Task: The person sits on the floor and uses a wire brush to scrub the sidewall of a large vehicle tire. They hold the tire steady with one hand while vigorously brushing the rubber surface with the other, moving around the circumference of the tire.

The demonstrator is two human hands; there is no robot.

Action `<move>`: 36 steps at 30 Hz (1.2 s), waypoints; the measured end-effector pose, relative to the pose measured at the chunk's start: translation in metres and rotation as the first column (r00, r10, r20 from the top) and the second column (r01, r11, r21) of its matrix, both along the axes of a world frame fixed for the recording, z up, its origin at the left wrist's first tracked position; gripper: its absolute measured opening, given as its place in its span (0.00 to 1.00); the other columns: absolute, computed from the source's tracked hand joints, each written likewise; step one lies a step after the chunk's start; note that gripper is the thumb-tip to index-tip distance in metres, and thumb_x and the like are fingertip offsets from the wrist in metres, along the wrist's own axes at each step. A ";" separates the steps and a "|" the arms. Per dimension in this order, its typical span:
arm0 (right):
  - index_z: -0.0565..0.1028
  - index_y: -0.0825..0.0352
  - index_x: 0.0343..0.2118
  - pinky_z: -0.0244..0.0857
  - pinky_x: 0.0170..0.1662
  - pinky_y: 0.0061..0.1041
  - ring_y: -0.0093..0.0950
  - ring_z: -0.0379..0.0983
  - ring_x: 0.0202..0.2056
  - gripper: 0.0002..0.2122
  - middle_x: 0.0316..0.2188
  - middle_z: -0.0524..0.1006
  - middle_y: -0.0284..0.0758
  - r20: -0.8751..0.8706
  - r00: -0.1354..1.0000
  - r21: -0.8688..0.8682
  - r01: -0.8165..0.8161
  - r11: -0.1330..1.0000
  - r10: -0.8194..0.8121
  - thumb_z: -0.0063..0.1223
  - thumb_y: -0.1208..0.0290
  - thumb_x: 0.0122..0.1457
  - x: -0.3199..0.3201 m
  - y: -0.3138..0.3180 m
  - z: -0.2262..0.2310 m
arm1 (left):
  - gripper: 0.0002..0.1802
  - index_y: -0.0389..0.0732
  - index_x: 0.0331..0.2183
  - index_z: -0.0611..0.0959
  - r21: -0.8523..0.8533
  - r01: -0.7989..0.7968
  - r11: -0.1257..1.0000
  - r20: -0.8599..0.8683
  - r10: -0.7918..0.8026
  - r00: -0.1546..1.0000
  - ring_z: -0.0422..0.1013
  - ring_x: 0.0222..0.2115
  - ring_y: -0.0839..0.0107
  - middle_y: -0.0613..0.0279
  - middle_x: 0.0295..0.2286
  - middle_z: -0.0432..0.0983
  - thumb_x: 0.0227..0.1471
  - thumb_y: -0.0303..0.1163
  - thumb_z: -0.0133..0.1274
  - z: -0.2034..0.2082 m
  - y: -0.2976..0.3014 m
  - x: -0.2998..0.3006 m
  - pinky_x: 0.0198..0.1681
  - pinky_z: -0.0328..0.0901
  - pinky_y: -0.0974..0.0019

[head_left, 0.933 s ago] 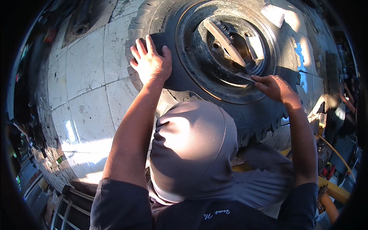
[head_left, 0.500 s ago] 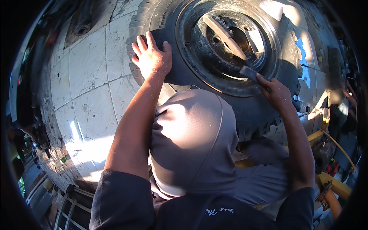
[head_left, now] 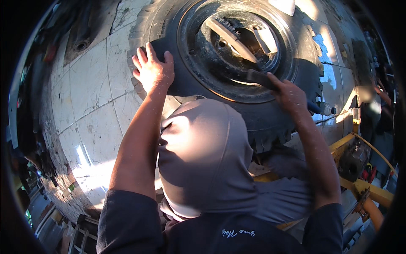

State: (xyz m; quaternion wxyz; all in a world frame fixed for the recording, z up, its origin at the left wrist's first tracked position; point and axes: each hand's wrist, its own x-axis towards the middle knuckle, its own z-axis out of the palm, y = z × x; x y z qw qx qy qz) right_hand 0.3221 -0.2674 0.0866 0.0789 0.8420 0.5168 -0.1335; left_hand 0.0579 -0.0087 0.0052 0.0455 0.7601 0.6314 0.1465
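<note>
A large black tire [head_left: 272, 116] lies flat on its side around a grimy metal wheel rim [head_left: 198, 70]. My left hand [head_left: 153, 70] rests on the tire's left sidewall, fingers spread, holding nothing. A flat-bladed scraper-like tool [head_left: 261, 79] is gripped in my right hand [head_left: 289, 95]. Its blade reaches over the near right part of the rim; whether it touches metal I cannot tell. A wooden-handled wire brush [head_left: 232, 40] lies across the rim's centre, bristles facing the far side. Beside it sits a pale rectangular piece [head_left: 266, 40] of unclear material.
My knee [head_left: 203, 156] in grey cloth rises close to the tire's near edge. Cracked white floor tiles [head_left: 91, 91] spread leftward. A clear bottle [head_left: 325, 109] lies right of the tire, and a yellow metal frame [head_left: 347, 144] stands at the lower right.
The whole scene has shifted slightly left in view. My right hand has pushed the tool a little further left over the rim, and its blade now looks darker. The left hand stays on the tire.
</note>
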 end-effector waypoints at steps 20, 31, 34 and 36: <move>0.76 0.45 0.53 0.66 0.49 0.41 0.38 0.76 0.47 0.16 0.43 0.80 0.35 -0.018 0.996 -0.126 0.081 0.989 -0.084 0.50 0.56 0.62 0.079 0.019 0.029 | 0.41 0.47 0.64 0.62 0.004 -0.002 1.000 -0.018 0.002 1.000 0.47 0.65 0.51 0.51 0.64 0.53 0.53 0.56 0.48 -0.004 0.003 -0.004 0.63 0.46 0.41; 0.79 0.45 0.49 0.48 0.63 0.54 0.36 0.72 0.53 0.16 0.47 0.79 0.33 0.033 0.994 -0.153 0.109 0.982 -0.105 0.46 0.55 0.60 0.089 0.033 0.036 | 0.41 0.46 0.63 0.63 0.015 0.007 1.000 -0.032 -0.007 0.999 0.48 0.64 0.52 0.51 0.63 0.53 0.54 0.56 0.48 -0.004 0.003 0.000 0.63 0.46 0.42; 0.79 0.45 0.49 0.48 0.63 0.51 0.35 0.72 0.53 0.16 0.45 0.80 0.31 -0.050 0.994 -0.184 0.088 0.979 -0.098 0.47 0.55 0.60 0.073 0.045 0.029 | 0.41 0.47 0.64 0.62 0.014 0.000 1.000 -0.030 0.000 1.000 0.47 0.65 0.51 0.51 0.63 0.53 0.54 0.55 0.48 -0.005 0.003 0.001 0.63 0.46 0.42; 0.79 0.45 0.48 0.48 0.64 0.50 0.33 0.71 0.54 0.15 0.46 0.79 0.29 -0.043 0.997 -0.210 0.050 0.977 -0.060 0.47 0.55 0.60 0.044 0.059 0.027 | 0.41 0.47 0.64 0.61 0.019 -0.004 1.000 -0.038 0.004 0.999 0.46 0.65 0.51 0.51 0.63 0.53 0.54 0.55 0.48 -0.007 0.003 -0.005 0.63 0.46 0.42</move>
